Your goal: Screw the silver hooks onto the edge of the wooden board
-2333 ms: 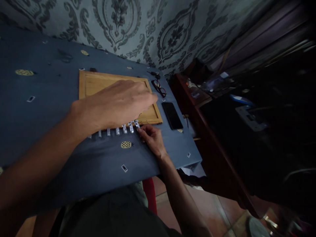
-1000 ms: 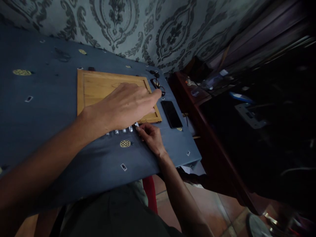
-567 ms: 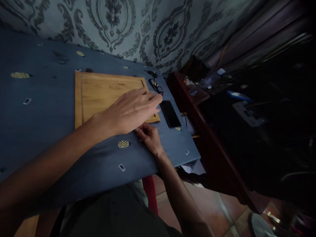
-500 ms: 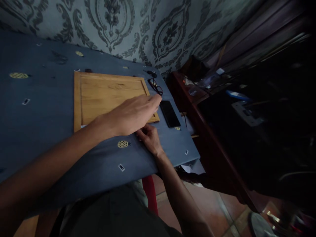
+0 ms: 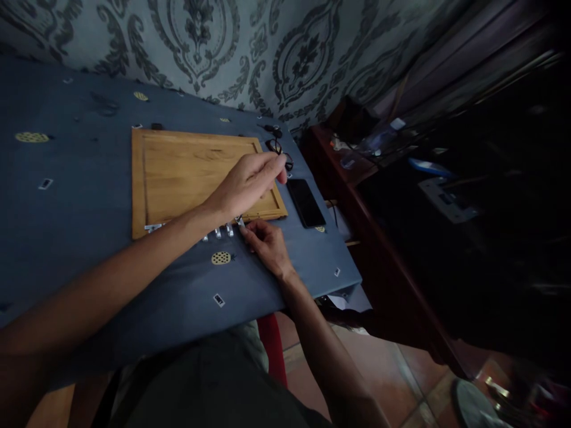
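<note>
A framed wooden panel (image 5: 187, 172) lies flat on the blue cloth of the table. Along its near edge sit several small silvery metal pieces (image 5: 217, 232), partly covered by my left forearm. Above the panel's right part is my left hand (image 5: 254, 181), its fingers curled together; whatever they may hold is hidden. My right hand (image 5: 267, 246) rests on the cloth at the near edge. Its thumb and fingertips are closed on a small metal piece (image 5: 241, 222) that touches the panel's edge.
A black phone (image 5: 306, 203) lies just right of the panel. Eyeglasses (image 5: 288, 160) and a dark key-like object (image 5: 272, 129) are behind it. The patterned curtain or wall covering (image 5: 196, 41) borders the table's far side. A dark cluttered surface (image 5: 401, 238) stands to the right.
My left hand has lifted and turned, its wrist moving back off the near edge, so the metal pieces now show. My right hand stays nearly in place.
</note>
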Available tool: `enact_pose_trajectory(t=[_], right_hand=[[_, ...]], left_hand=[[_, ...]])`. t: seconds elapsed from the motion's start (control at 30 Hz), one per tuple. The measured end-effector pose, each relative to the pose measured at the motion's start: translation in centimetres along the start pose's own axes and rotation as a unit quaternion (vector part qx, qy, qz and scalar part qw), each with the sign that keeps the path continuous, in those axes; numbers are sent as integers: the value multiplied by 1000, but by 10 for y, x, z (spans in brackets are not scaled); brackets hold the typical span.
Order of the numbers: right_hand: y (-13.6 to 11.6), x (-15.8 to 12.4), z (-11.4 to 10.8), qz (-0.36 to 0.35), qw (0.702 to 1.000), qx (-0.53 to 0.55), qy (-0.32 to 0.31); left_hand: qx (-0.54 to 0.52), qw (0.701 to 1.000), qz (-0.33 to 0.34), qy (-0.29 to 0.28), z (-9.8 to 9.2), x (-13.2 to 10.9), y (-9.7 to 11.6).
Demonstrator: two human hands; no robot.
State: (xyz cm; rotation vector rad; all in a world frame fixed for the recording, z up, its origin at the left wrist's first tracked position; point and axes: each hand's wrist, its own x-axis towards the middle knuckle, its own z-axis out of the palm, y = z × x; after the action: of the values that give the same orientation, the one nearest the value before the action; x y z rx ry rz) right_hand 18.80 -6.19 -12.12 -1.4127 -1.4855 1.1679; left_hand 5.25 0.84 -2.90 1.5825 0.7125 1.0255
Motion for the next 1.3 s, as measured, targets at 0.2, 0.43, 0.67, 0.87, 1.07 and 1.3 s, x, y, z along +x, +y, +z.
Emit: enact_pose_trajectory(t=[0.2, 0.43, 0.67, 0.87, 1.07, 1.3], right_hand=[[1, 1, 0, -2, 1000, 5, -1], [1, 0, -1, -1, 1000, 5, 1], [0, 0, 0, -4, 1000, -10, -1], [2, 2, -1, 1, 1000, -7, -2], [1, 1, -1, 4, 1000, 1, 0], [0, 1, 0, 12, 1000, 3, 3]], left_hand=[[-16, 997, 9, -81, 1, 4, 0], [-54, 988, -24, -141, 7, 8, 10], [-88, 978, -20, -187, 3, 8, 8], [-118, 989, -1, -93, -1, 6, 14], [-168, 984, 57, 31, -12, 2, 41], [-133, 991, 15, 26, -6, 0, 27]])
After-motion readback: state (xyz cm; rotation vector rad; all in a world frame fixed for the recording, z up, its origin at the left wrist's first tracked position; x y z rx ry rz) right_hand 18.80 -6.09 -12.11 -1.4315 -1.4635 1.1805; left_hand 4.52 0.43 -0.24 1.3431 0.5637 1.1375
